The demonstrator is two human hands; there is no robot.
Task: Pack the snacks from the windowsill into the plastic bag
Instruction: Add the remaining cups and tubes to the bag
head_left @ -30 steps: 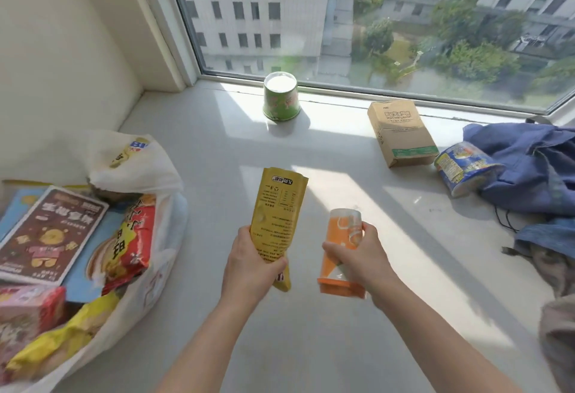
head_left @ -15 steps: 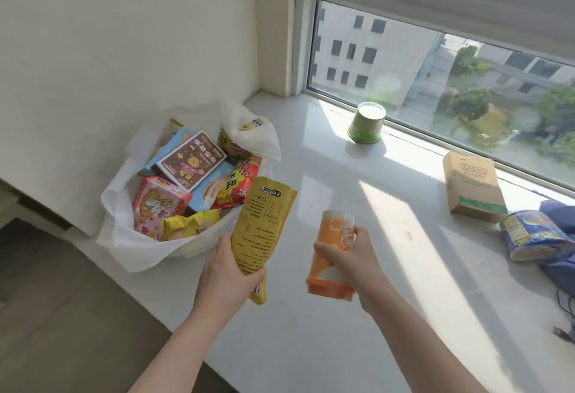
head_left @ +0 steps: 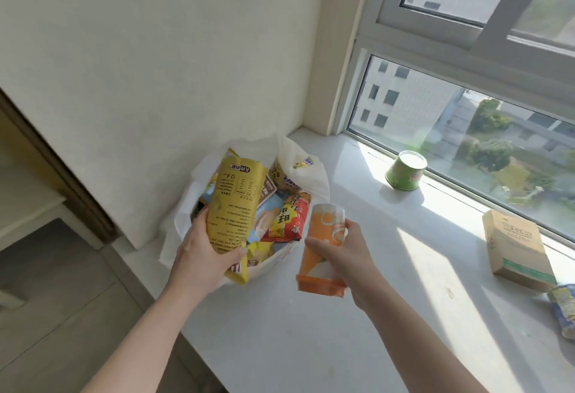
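Holding a yellow pouch (head_left: 236,203) over the part-filled bag (head_left: 183,227) in left hand (head_left: 202,255), orange cup (head_left: 323,237) clamped in right hand (head_left: 345,255) just beside it; green cup (head_left: 404,175), box (head_left: 516,249), blue pack (head_left: 564,308) wait on windowsill (head_left: 311,330).

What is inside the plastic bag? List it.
In the bag: a red packet, a blue box, a brown box and a small yellow packet. The yellow pouch held by the left hand covers the rest.

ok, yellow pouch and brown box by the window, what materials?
yellow pouch: looks like matte plastic or paper-laminate film; it creases softly under the left hand. brown box: likely uncoated kraft cardboard, dull tan with crisp folded edges.
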